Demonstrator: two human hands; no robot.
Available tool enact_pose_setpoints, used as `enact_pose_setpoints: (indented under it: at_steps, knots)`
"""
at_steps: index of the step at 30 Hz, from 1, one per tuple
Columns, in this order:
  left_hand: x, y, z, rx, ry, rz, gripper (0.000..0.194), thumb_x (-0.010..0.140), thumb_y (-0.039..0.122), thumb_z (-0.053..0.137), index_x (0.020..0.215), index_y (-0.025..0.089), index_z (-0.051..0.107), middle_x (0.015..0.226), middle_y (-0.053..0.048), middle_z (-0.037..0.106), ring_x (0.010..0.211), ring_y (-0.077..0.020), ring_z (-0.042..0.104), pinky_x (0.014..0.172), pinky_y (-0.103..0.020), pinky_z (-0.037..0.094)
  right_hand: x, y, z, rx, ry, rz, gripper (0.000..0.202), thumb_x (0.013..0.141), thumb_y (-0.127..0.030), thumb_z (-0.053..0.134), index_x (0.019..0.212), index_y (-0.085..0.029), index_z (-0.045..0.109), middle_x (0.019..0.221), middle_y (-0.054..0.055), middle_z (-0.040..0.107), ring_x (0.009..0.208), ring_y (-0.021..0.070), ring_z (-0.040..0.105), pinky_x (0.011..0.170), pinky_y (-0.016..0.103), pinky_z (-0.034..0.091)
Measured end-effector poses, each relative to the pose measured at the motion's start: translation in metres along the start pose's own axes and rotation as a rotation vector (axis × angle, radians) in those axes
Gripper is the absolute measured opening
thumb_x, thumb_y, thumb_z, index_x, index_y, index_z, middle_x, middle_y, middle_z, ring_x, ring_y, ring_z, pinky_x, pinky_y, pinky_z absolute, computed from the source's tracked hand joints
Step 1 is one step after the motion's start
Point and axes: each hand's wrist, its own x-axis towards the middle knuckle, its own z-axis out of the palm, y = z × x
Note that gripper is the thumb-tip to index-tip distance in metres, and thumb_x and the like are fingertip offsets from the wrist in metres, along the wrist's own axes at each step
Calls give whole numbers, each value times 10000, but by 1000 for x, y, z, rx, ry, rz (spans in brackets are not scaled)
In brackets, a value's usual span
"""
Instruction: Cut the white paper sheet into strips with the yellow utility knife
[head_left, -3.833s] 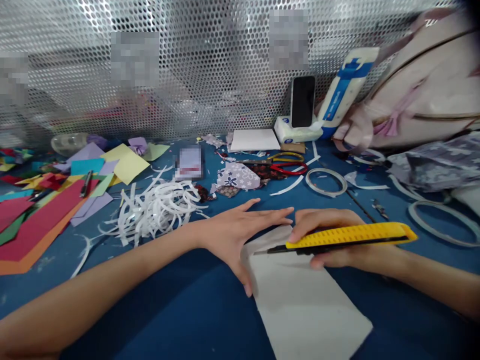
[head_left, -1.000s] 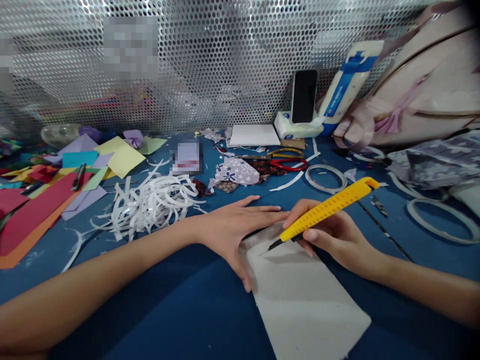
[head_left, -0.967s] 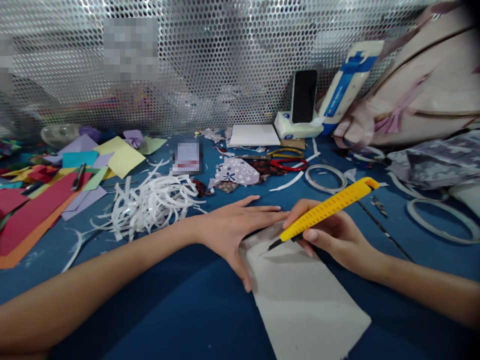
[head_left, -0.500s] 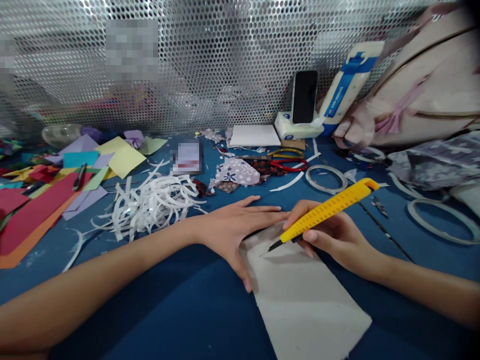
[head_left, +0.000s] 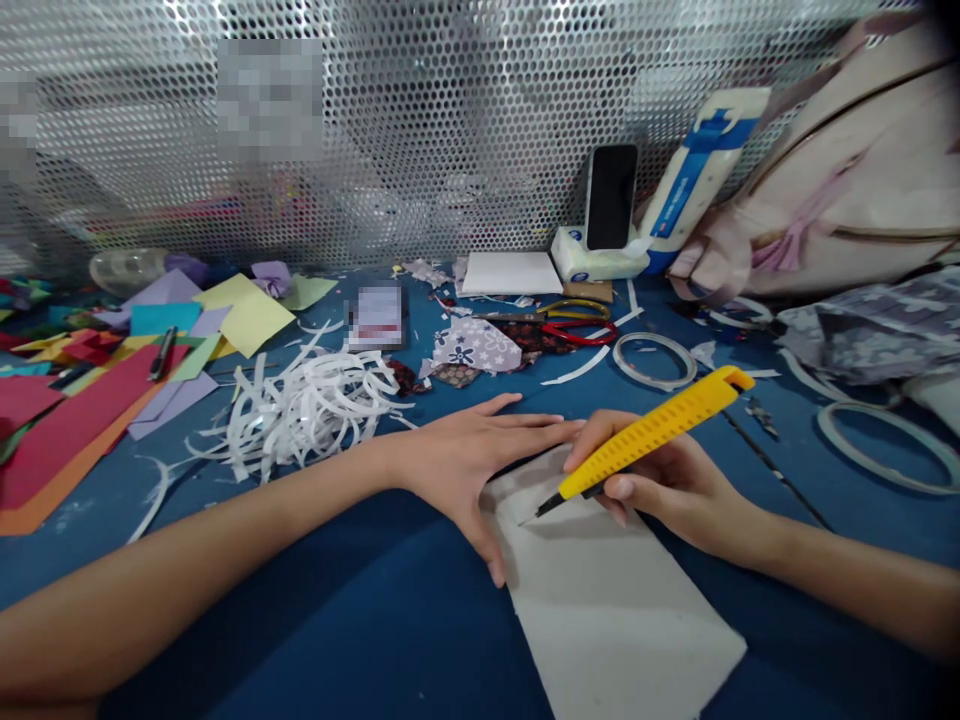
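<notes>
A perforated metal screen (head_left: 450, 120) stands behind the far edge of our blue table (head_left: 322, 620). The grey board (head_left: 607, 610) lies on it, between us and that edge. Our left hand (head_left: 465, 455) is spread open by the board's far left corner, grasping nothing; our right hand (head_left: 697, 495) grips a yellow cutter (head_left: 652, 435), its blade tip over the board. Whether it bites, we cannot tell. We'd do best pressing the board flat, steadying the blade and setting our left fingers clear of its line. White paper strips (head_left: 300, 410) heap beyond our left forearm, coloured paper (head_left: 82, 440) covers the table's left side, and scissors (head_left: 577, 332) lie toward the far edge.
</notes>
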Motion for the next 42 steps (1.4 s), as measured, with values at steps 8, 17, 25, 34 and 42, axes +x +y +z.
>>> enact_pose_setpoints:
  at_steps: [8, 17, 25, 34, 42]
  knots:
    - [0, 0, 0, 11, -6, 3, 1415, 639, 790, 795, 1661, 191, 21, 1709, -130, 130, 1571, -371, 191, 1263, -524, -104, 2, 0, 3, -260, 91, -126, 143, 921, -358, 736, 897, -217, 729, 821, 20, 666, 656, 117, 596, 594, 212, 507]
    - [1, 2, -1, -16, -1, 4, 1387, 645, 759, 815, 1660, 188, 61, 1706, -111, 135, 1570, -345, 212, 1254, -512, -147, 2, 1, 2, -290, 92, -68, 162, 935, -395, 706, 922, -234, 717, 882, 43, 690, 852, 199, 691, 760, 281, 591]
    - [2, 1, -3, -46, -3, 10, 1383, 599, 702, 879, 1658, 247, 115, 1698, -95, 212, 1550, -391, 251, 1259, -547, -117, 0, 2, -1, -304, 73, -71, 94, 950, -372, 687, 966, -280, 695, 879, 19, 682, 812, 162, 679, 729, 215, 573]
    - [2, 3, -6, -58, -21, 19, 1370, 638, 712, 850, 1662, 206, 93, 1685, -102, 250, 1552, -372, 254, 1266, -507, -114, 0, 2, -3, -338, 110, -65, 102, 931, -392, 709, 961, -294, 706, 826, 5, 691, 721, 134, 664, 653, 173, 550]
    - [1, 0, -5, -50, -31, 10, 1379, 630, 724, 847, 1661, 188, 103, 1684, -105, 256, 1552, -381, 251, 1269, -513, -100, 0, 2, -5, -332, 125, -80, 113, 930, -384, 708, 926, -272, 727, 797, 17, 668, 605, 123, 607, 519, 189, 492]
